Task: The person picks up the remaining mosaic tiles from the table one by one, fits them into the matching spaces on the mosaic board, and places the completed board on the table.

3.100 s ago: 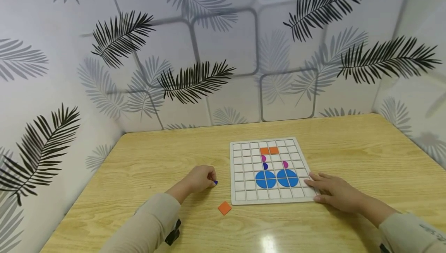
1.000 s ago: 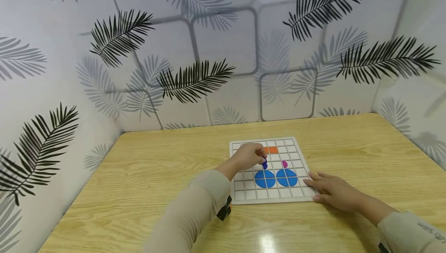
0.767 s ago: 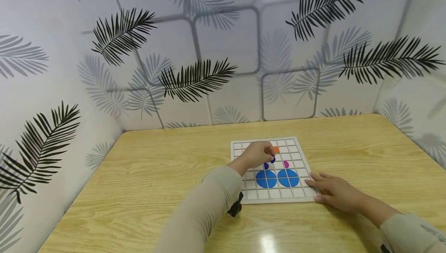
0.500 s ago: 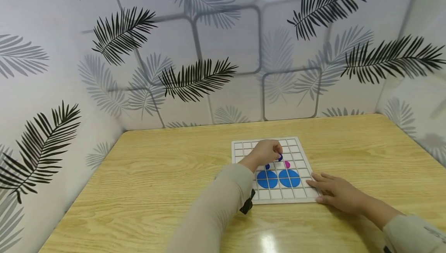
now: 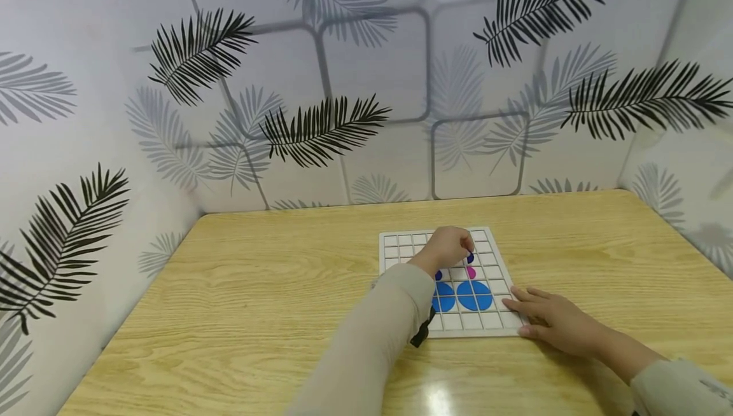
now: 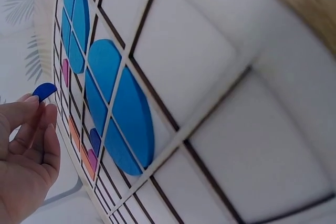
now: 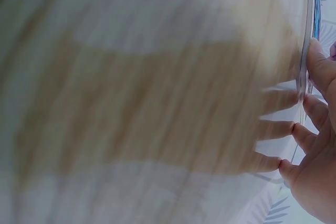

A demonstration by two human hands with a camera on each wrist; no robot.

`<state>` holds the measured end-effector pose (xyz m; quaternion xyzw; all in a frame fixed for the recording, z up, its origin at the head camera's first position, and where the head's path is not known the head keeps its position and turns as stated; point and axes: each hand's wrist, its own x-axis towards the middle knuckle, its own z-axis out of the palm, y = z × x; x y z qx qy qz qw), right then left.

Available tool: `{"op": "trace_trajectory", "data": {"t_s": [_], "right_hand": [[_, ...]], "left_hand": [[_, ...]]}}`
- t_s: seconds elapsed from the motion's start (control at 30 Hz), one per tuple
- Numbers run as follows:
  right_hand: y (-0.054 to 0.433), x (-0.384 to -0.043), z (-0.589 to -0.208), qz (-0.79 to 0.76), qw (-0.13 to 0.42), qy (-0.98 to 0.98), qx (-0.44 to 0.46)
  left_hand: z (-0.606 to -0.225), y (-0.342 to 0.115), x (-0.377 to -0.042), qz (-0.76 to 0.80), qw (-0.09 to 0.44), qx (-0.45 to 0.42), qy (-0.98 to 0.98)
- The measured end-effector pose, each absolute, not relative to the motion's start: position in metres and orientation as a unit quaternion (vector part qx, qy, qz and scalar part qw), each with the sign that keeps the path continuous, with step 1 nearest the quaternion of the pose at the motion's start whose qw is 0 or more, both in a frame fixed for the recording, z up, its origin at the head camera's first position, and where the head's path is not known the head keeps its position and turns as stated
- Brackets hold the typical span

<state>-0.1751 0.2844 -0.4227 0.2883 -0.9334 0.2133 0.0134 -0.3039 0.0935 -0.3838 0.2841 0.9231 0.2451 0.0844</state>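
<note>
My left hand pinches a dark blue half-round piece between thumb and fingertips, over the upper part of the white gridded board. In the left wrist view that piece stands out from the fingertips, apart from the grid. Just below it in the head view sits a magenta half-round piece, above a blue disc made of quarter pieces. My right hand rests with extended fingers at the board's right edge; the right wrist view shows its spread fingers. The left hand and sleeve hide part of the board.
Orange pieces, a second dark blue piece and a magenta one lie in the grid. A second blue disc is partly covered by the sleeve. The wooden table meets a leaf-patterned wall behind.
My left hand has picked the dark blue piece off the table left of the board and carried it right across the grid, above the right-hand magenta piece. The right hand has stayed at the edge.
</note>
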Motion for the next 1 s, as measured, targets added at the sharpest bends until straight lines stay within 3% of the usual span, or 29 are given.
{"op": "trace_trajectory", "data": {"t_s": [0.3,1.0], "right_hand": [[0.288,-0.177,-0.428,0.205,0.033,-0.931,0.301],[0.288,-0.176,-0.426,0.21,0.015,-0.93,0.3]], "left_hand": [[-0.383,0.098,-0.306,0.219,0.082,0.282,0.931],[-0.393,0.105,-0.309,0.147,0.07,0.255,0.953]]}}
